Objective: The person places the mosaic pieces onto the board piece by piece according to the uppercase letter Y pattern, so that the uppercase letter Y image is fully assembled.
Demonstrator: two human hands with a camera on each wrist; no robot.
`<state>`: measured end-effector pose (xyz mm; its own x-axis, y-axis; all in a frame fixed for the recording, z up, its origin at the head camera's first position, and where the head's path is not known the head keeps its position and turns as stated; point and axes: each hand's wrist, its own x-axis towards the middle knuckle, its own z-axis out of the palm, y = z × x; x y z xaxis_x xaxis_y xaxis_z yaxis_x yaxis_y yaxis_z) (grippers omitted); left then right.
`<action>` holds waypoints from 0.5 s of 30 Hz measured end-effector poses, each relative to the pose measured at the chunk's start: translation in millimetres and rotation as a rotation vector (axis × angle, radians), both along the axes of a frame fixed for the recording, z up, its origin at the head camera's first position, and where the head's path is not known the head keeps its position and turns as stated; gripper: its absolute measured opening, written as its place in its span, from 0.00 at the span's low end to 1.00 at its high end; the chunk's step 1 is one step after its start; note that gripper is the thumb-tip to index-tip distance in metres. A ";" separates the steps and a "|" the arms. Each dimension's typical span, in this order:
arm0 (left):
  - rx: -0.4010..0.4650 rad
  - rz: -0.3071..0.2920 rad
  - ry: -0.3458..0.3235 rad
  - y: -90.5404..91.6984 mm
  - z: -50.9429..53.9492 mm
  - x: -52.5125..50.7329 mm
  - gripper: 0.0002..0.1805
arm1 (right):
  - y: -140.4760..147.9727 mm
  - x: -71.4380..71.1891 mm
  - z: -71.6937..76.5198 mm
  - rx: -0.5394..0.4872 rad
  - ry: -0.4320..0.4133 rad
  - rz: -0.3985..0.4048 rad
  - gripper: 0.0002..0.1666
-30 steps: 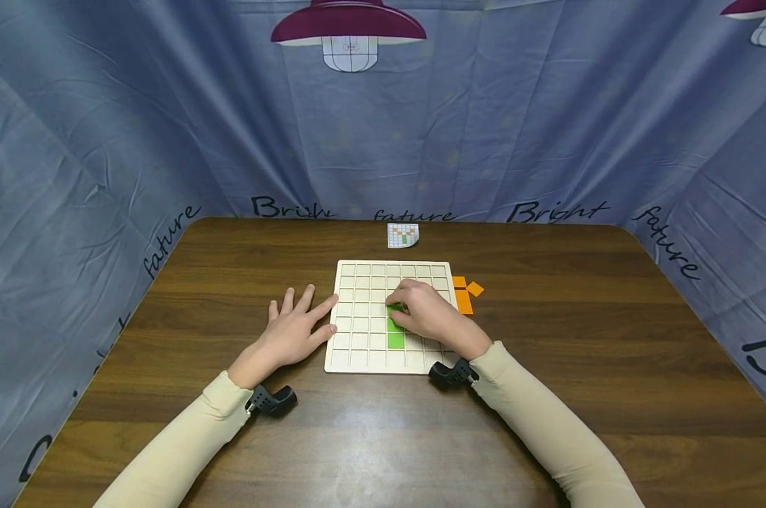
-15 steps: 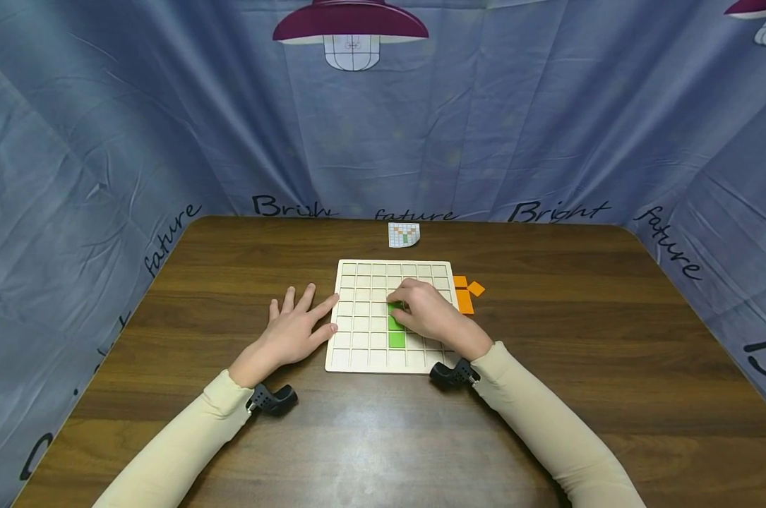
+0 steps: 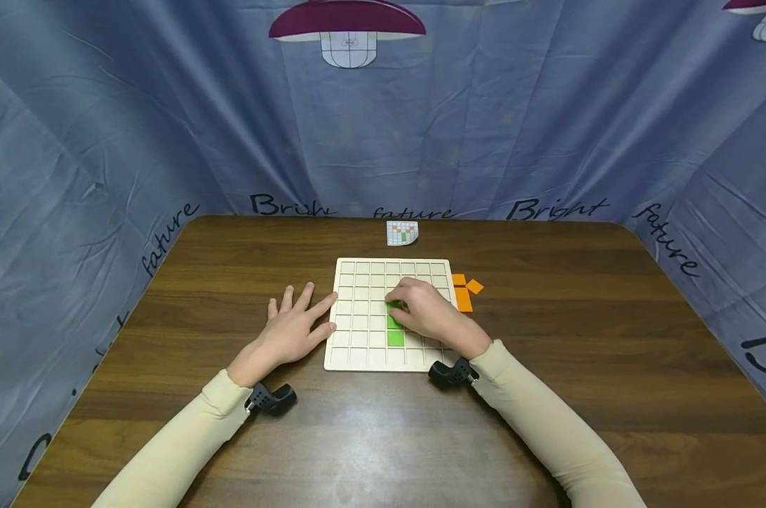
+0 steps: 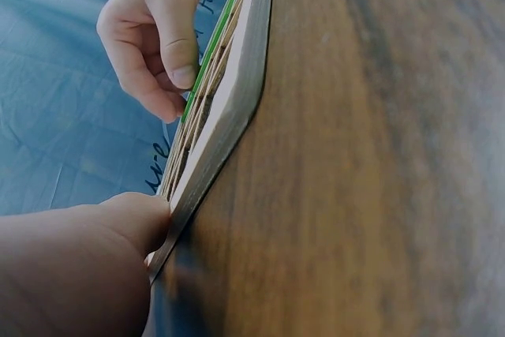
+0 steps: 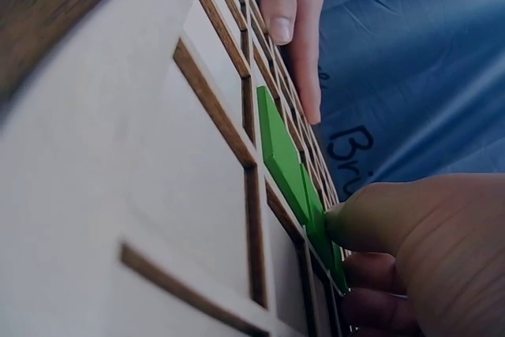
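R fingers [image 3: 401, 289], bent, pinch green tile [image 3: 395, 305]; L hand [image 3: 291, 334] splayed.

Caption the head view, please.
Right hand touches a green tile on a gridded board, left hand at its edge.

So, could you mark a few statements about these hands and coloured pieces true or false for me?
1. The right hand touches a green piece. True.
2. The left hand is balled into a fist. False: its fingers are spread.
3. The orange pieces lie by the left edge of the board. False: they lie by its right edge.
4. A small printed sheet lies beyond the board. True.
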<state>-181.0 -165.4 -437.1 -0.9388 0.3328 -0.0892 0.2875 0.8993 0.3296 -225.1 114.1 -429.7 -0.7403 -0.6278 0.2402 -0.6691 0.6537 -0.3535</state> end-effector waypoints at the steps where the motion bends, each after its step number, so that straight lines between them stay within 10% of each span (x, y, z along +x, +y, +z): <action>1: 0.000 0.001 -0.001 -0.2 0.0 -0.1 0.34 | 0.0 0.1 0.0 0.001 0.000 -0.001 0.12; 15: 0.000 0.003 -0.008 0.2 1.4 -0.8 0.34 | -1.6 2.2 3.9 0.025 0.009 -0.002 0.12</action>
